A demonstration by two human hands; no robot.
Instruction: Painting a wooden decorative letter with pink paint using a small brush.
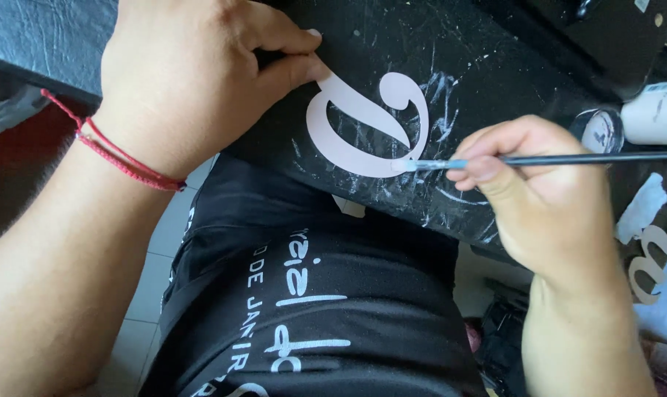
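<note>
We see the left hand [179,73] pinching the pale cut-out letter [366,121] at its 10 o'clock tip on the paint-smeared black tabletop [495,66], the right hand [539,198] grip clenched on a thin brush [539,159], bristles touching the letter's 5 o'clock edge.

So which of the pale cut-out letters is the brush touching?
The curly letter cut-out at centre, pinched at its top by the left hand. The right hand's paintbrush tip rests on its lower edge; the other cut-outs lie untouched at far right.
</note>
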